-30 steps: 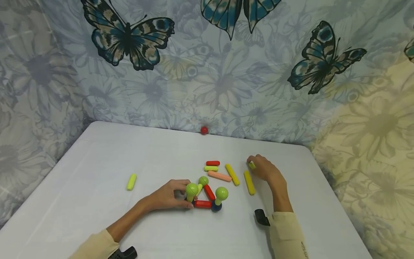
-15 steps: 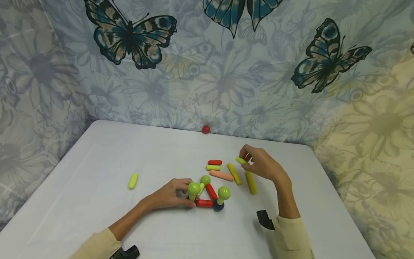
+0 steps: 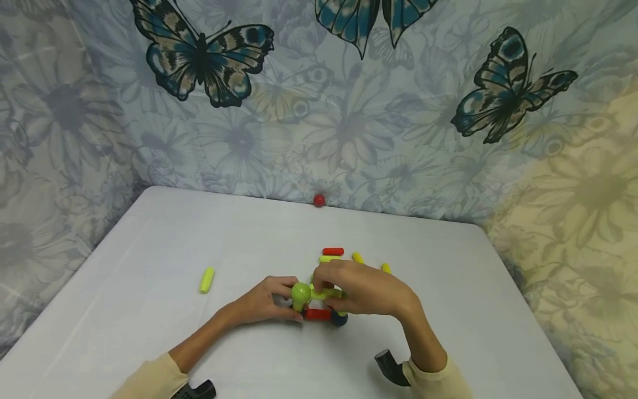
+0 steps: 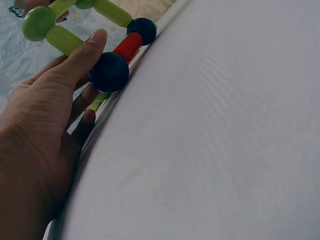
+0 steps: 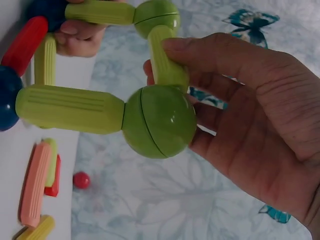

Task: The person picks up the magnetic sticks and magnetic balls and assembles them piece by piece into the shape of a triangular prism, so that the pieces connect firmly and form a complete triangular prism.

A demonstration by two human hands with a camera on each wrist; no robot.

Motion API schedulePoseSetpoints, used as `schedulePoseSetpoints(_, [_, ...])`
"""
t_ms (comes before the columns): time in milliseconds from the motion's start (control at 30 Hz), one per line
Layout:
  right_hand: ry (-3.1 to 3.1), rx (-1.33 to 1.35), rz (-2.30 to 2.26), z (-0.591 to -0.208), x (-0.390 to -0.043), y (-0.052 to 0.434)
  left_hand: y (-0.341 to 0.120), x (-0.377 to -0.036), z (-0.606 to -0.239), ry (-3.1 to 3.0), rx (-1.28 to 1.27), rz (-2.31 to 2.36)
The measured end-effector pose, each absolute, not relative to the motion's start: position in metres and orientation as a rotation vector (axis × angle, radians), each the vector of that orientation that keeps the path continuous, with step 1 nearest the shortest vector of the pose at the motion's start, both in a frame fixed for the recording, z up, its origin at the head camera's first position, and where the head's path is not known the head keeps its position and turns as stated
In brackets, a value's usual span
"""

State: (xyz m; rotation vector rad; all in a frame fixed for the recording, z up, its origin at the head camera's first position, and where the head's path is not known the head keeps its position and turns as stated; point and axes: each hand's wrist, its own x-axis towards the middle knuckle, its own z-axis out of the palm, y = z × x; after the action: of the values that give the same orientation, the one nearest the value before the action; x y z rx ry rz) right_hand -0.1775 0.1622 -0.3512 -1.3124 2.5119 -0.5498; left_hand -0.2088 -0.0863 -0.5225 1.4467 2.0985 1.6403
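A toy frame of sticks and balls (image 3: 319, 314) stands on the white table (image 3: 149, 244) in the head view. It has a red stick at its base, dark blue balls low down and green balls (image 3: 301, 292) on top. My left hand (image 3: 286, 302) grips its left corner; in the left wrist view the thumb lies against a blue ball (image 4: 109, 72) beside the red stick (image 4: 127, 46). My right hand (image 3: 331, 285) pinches a short green stick (image 5: 170, 75) that lies between two green balls (image 5: 159, 121) at the frame's top.
Behind the frame lie loose sticks: a red one (image 3: 333, 251), a green one (image 3: 329, 259) and two yellow ones (image 3: 386, 268), partly hidden by my right hand. Another green stick (image 3: 206, 280) lies at the left. A red ball (image 3: 319, 200) sits at the table's back edge against the butterfly cloth.
My right hand lifted a short green stick from the table's right side and carried it left onto the top of the frame. The left hand kept its hold.
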Motion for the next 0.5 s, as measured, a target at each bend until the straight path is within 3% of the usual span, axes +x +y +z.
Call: schedulePoseSetpoints(500, [2.566,-1.174,-0.557,-0.3505,-0.1821,0.1678,-0.0866,-0.2071,-0.5194,2.119,1.461,1.651])
